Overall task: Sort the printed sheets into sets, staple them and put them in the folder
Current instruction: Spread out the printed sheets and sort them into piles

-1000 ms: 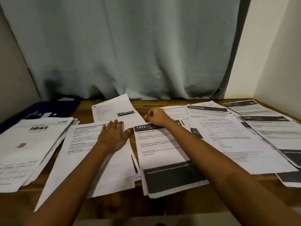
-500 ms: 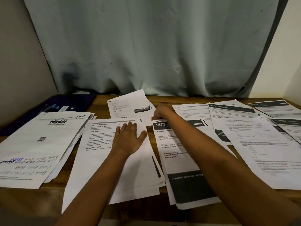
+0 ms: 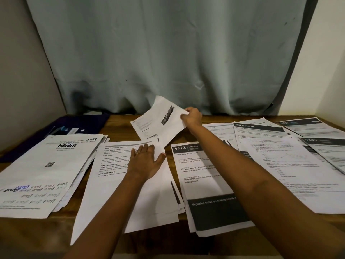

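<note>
Right hand [image 3: 192,116] pinches white printed sheet [image 3: 160,124], held above wooden counter [image 3: 119,126], frame centre. Left hand [image 3: 145,161] flat, fingers spread, on white paper stack [image 3: 115,165]. Readable: "blinkit" sheet [image 3: 46,165] lower left; "1573 KITCHEN" sheet [image 3: 197,165], "MULTI-ROOM" sheet [image 3: 259,128] right.

Right hand [image 3: 192,116] lifts a sheet [image 3: 160,124] — left hand [image 3: 146,162] presses a pile [image 3: 130,184].

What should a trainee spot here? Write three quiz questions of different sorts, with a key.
1. True or false: the left hand lies flat on a paper pile.
2. The right hand pinches: A) a pen B) a raised sheet C) nothing.
3. Fill in: the sheet headed 1573 reads "Peel the ____ skin".
Key: 1 true; 2 B; 3 onion.
</note>
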